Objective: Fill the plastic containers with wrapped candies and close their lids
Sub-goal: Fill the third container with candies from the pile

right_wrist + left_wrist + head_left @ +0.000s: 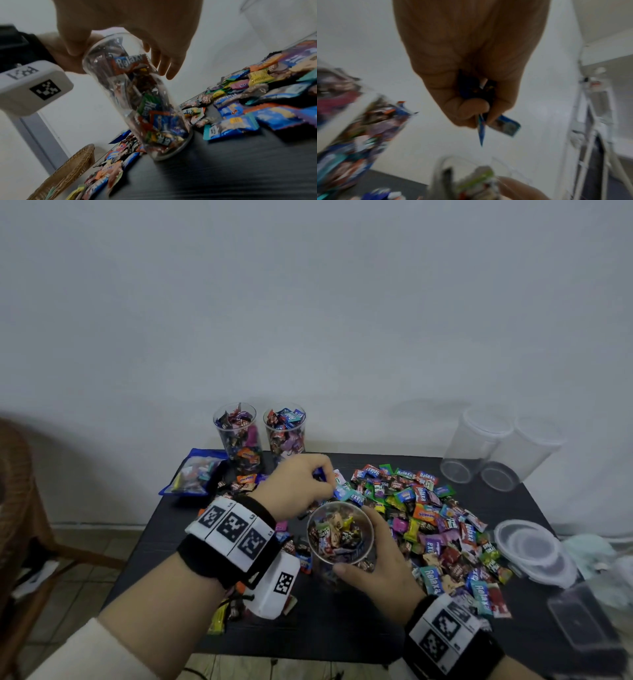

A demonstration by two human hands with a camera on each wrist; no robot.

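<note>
Room: a plain pale wall behind a dark table [342, 628]; a wicker chair [20, 491] stands at the left.
Cup: a clear cup [339, 534], open-topped and well filled with wrapped sweets, stands on the table near the front edge.
Right hand: the right hand [380, 570] grips the cup, thumb on the near side and fingers curled round the far side.
Left hand: the left hand [294, 484] hangs just beyond the cup's rim, fingers bunched tight on a few candies [503, 127], blue wrappers poking out below.
Pile: loose candy [445, 525] lies spread over the table to the right of the cup.
Full cups: two filled cups [260, 433] stand at the back by the wall, lidless.
Empty cups: two tubs [496, 446] lean at the back right.
Lids: clear lids [527, 546] are stacked at the right edge.
Bag: a blue bag [195, 474] lies at the back left.
</note>
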